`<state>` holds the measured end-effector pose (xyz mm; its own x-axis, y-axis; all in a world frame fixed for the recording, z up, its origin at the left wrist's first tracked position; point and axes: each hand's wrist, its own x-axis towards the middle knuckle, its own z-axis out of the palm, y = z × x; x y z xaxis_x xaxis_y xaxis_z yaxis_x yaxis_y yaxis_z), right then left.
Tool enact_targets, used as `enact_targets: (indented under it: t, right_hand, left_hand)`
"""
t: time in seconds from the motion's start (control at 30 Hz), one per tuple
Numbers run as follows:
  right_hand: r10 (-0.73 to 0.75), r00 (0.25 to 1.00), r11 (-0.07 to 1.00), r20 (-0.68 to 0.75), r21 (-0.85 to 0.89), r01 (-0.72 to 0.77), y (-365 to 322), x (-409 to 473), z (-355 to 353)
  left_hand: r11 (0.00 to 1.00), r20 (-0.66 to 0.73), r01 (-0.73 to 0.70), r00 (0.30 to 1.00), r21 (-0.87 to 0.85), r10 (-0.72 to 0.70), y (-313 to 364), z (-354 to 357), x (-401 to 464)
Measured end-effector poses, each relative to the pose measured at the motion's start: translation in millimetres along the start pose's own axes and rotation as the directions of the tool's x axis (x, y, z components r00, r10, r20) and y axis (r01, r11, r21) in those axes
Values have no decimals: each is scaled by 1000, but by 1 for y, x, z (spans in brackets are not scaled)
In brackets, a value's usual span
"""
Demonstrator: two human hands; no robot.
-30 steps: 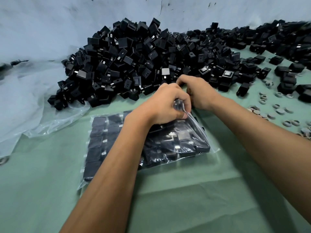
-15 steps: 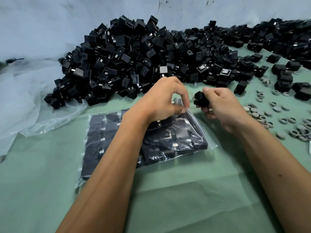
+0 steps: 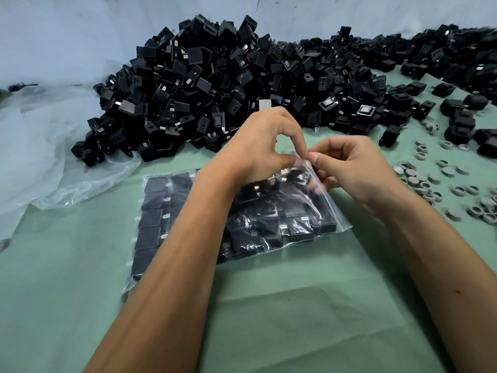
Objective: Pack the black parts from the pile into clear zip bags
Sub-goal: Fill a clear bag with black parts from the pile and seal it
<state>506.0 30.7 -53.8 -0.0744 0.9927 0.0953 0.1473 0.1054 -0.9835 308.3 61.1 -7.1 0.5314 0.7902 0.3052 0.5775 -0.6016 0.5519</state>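
A clear zip bag (image 3: 269, 227) packed with black parts lies flat on the green counter (image 3: 295, 319), near the middle, its far right corner lifted toward the hands. Inside it the black parts sit in tidy rows on the left side and lie more jumbled on the right.

The left hand (image 3: 258, 149) reaches over the bag from the near edge, forearm crossing the bag's middle. Its grip is clenched on the bag's upper edge: thumb and forefinger pinch the plastic at the raised corner. The right hand (image 3: 352, 170) meets it from the right, fingers curled, its thumb and forefinger pinching the same strip of plastic just beside the left fingertips, so the two grips touch or nearly touch. Whether the right hand also holds a part cannot be told.

Behind the hands, along the far edge of the counter, a large pile of black parts (image 3: 228, 84) rises against the pale wall and spreads toward the far right corner, where single parts lie scattered. Small metal tabs show on many of them.

On the right side of the counter a scatter of grey rings (image 3: 430, 184) lies loose, well apart from the bag. At the left edge a crumpled sheet of clear plastic (image 3: 53, 157) is bunched up, its edge tucked under the near side of the pile.
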Motion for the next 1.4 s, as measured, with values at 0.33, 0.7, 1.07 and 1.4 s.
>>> enact_targets:
  t: [0.33,0.7,1.07,1.4]
  right_hand:
    - [-33,992,998,118,56,27,-7,-3,-5]
    - [-20,985,996,169,93,4,-10,-7,-3]
    - [39,949,955,313,268,-127,-9,-8,2]
    - [38,932,943,362,295,-153,-8,-7,-1]
  left_hand:
    - [972,-103,200,977,123,-188,-30,-9,-6]
    - [916,-172,374,922,148,-348,-49,-14,-12]
    - [927,-138,367,925,74,-355,-49,-13,-15]
    - [834,-280,506,852,221,-443,-58,-18,-16]
